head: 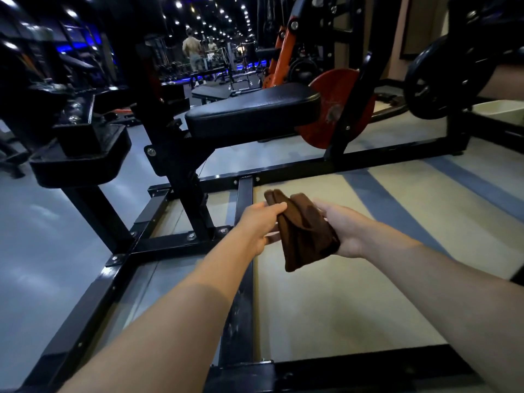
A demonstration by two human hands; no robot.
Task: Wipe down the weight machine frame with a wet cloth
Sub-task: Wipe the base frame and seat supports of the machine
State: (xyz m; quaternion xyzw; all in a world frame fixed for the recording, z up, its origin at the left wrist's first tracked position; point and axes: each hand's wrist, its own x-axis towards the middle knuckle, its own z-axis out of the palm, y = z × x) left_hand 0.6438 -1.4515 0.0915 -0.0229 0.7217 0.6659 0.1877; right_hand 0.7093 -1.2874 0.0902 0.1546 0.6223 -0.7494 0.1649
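I've got the cloth (304,231) folded btwn both hands above the frame (245,194): left hand (262,222) pinching, right hand (344,231) cupping. Prep step, I'd say; next, press it onto the crossbar.

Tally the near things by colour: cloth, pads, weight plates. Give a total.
Brown: 1, the folded brown cloth held by left hand and right hand.
Black: 3, long padded seat, square pad, black weight plate.
Red: 1, round weight plate.
Total: 5
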